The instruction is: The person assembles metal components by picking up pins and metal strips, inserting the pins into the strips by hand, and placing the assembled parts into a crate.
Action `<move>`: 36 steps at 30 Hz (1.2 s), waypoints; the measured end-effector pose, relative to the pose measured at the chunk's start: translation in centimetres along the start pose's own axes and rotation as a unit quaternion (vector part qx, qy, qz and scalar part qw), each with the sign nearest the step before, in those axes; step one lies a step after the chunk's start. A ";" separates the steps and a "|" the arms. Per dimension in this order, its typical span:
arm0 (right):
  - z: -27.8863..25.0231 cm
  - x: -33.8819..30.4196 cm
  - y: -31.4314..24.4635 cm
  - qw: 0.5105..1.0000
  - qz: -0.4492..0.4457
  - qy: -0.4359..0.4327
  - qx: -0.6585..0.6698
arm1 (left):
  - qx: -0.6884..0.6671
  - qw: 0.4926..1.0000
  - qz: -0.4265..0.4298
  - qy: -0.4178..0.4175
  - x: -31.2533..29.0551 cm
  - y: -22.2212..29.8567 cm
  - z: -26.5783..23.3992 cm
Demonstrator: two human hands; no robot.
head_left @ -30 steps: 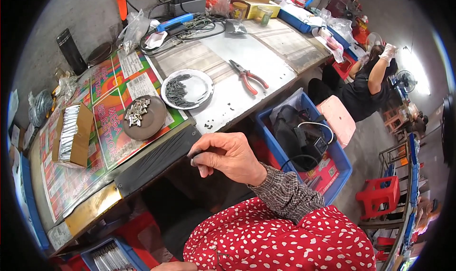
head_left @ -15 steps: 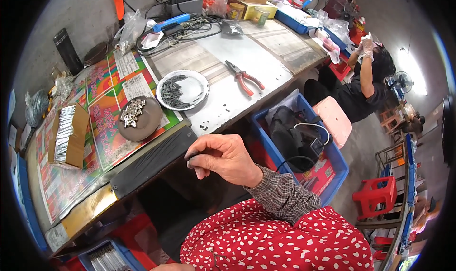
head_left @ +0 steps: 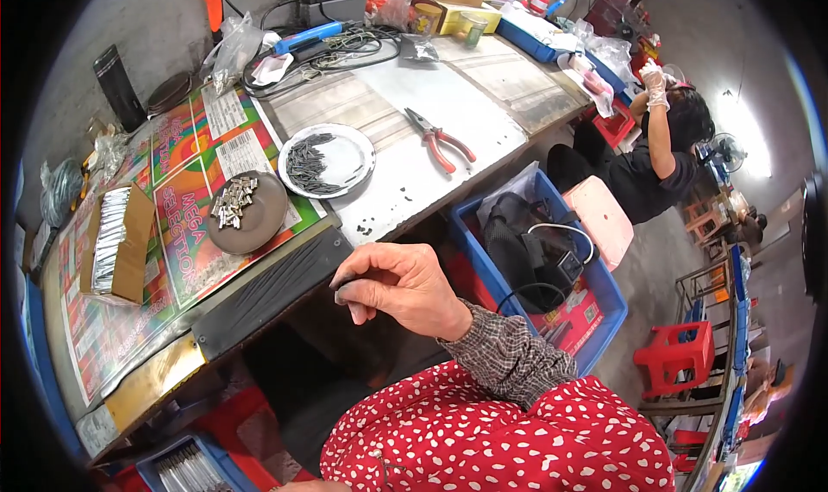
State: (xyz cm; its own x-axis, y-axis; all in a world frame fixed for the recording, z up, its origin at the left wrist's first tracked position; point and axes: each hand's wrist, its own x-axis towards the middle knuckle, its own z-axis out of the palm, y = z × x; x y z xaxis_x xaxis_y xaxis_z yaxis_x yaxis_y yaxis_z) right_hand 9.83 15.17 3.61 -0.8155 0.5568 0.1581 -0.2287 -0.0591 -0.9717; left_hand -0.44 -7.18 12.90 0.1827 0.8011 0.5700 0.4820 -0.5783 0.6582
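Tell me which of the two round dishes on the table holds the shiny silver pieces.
The brown dish, on the colourful printed sheet. The white plate to its right, on the bare grey tabletop, holds dark, thin pieces instead.

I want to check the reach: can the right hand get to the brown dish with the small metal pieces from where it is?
Probably yes. The right hand hangs just off the table edge, pinching a small dark part, and the brown dish sits near that edge with nothing between them.
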 end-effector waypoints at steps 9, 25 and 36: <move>0.0 0.1 0.3 1.000 -0.014 0.001 -0.001 | -0.003 1.000 0.001 -0.016 0.0 0.0 -0.1; 0.0 -0.2 -0.3 1.000 0.009 -0.006 0.005 | 0.014 1.000 0.009 0.009 -0.1 -0.2 0.5; -0.2 -0.4 -0.3 1.000 0.009 -0.009 0.008 | 0.004 1.000 0.006 0.000 0.0 -0.1 0.5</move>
State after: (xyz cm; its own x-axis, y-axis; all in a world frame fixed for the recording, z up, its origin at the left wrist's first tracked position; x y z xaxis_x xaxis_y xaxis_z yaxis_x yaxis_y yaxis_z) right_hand 10.35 15.07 3.85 -0.8287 0.5410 0.1432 -0.2219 -0.0827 -0.9716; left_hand 0.00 -7.02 12.60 0.1875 0.7943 0.5778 0.4872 -0.5860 0.6475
